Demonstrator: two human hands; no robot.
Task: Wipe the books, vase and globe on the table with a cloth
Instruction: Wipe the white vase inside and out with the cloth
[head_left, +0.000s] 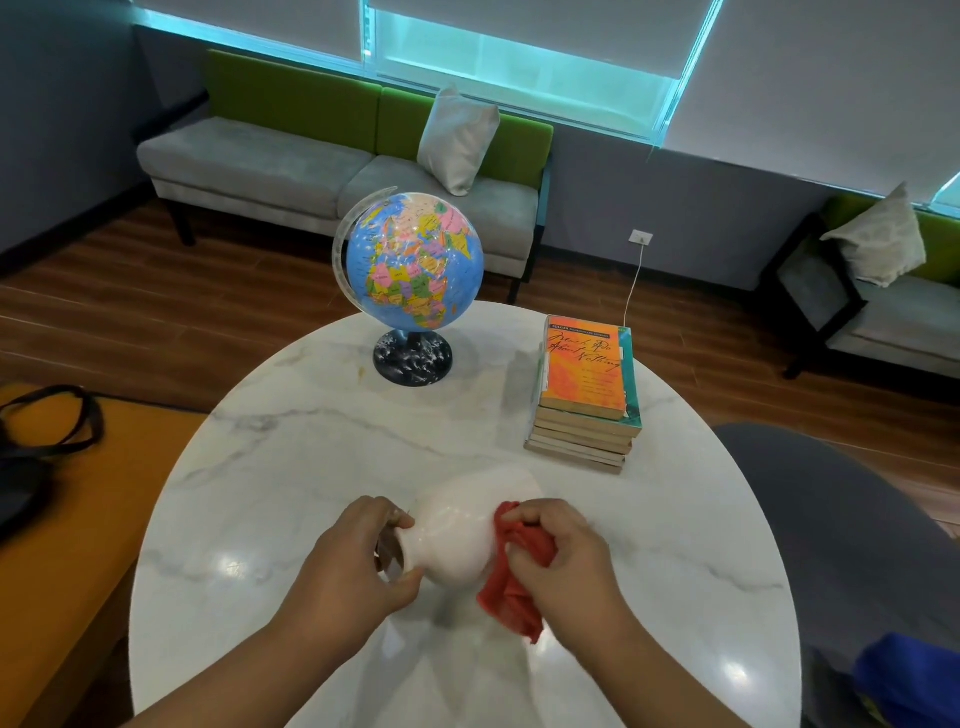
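A white vase (460, 525) is tipped on its side above the round marble table (311, 457), its mouth toward the left. My left hand (358, 561) grips the vase at its neck. My right hand (558, 556) holds a bunched red cloth (511, 582) pressed against the right side of the vase. A blue globe (415, 260) on a dark base stands at the far middle of the table. A stack of several books (584, 389) with an orange cover on top lies at the far right.
A grey chair back (841, 519) stands close at the right, with something blue (909, 680) at its lower edge. A dark bag (31, 457) lies on an orange surface at the left. Grey-and-green sofas (311, 171) line the far wall.
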